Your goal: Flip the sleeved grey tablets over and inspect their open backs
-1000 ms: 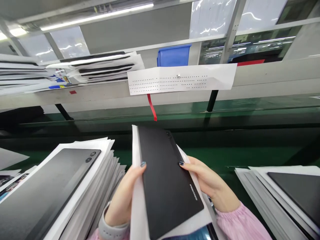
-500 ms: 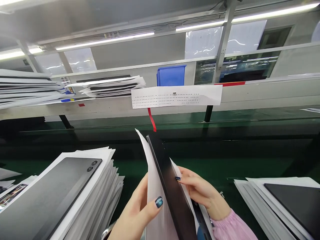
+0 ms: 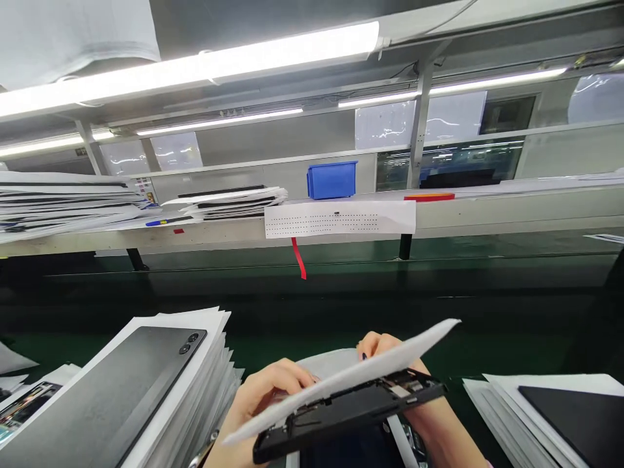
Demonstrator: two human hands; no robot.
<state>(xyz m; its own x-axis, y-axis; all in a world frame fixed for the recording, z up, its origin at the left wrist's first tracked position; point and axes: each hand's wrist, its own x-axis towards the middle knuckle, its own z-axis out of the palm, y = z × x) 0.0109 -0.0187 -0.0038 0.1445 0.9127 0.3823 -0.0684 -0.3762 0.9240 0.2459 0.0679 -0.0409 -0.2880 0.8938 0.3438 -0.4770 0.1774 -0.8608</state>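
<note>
Tablet housing is held tilted above the green assembly-line belt, a white paper sheet laid across it. The sheet is clenched by the fingers of the left hand; the grip of the right hand cannot be told. Slipping paper could let the housing drop.

Both of your hands are bare, with no gloves: your left hand and your right hand show no tape or rings. Your nail on the right hand is painted dark. A sliver of pink sleeve shows at the bottom edge. By your left wrist, a thin metallic strip is too cut off to identify.
</note>
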